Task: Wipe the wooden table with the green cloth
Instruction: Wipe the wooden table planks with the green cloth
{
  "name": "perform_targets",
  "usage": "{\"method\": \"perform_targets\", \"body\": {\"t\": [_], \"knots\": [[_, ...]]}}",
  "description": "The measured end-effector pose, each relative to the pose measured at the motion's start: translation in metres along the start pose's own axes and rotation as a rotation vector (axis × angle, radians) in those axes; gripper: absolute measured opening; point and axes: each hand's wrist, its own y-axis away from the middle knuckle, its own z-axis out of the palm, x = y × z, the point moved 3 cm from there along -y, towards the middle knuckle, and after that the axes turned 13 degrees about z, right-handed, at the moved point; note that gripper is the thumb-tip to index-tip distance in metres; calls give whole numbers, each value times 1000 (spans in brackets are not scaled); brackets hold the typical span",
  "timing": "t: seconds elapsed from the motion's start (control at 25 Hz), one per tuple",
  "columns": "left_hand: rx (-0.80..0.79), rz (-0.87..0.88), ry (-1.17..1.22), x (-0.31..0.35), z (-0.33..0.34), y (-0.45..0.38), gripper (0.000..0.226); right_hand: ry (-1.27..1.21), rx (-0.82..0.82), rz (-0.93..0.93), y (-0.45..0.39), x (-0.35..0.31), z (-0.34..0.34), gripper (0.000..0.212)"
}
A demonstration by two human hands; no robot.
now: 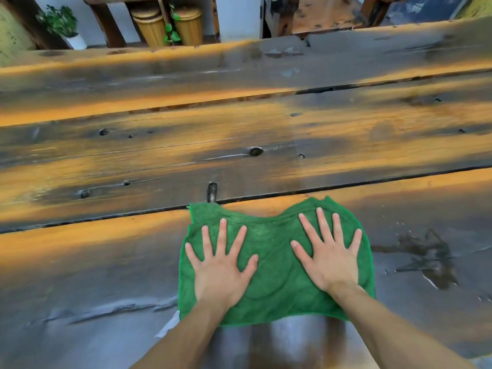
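Note:
The green cloth (275, 265) lies spread flat on the near plank of the wooden table (186, 145). My left hand (222, 265) presses palm-down on the cloth's left half, fingers spread wide. On the right half rests my right hand (328, 255), also flat with fingers apart. Neither hand grips the fabric; both lie on top of it. The cloth's far edge reaches the gap between two planks.
A wet dark patch (428, 258) marks the plank to the right of the cloth. Beyond the table's far edge stand two woven bins (170, 25), a potted plant (62, 25) and wooden furniture (319, 14). Long gaps run between the planks.

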Motion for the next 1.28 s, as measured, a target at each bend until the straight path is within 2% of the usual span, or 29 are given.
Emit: {"method": "perform_targets", "body": {"t": [0.52,0.8,1.28], "knots": [[-19,-43,-54,-24,-56,-220,68,-9,25,-105,-227,-52,-58,70],[55,-92,-47,-45,-81,-324,69,-17,59,-135,-327,-85,-87,69],[65,-41,-51,-83,-126,-491,66,-69,105,-50,-479,-145,-129,69]]}}
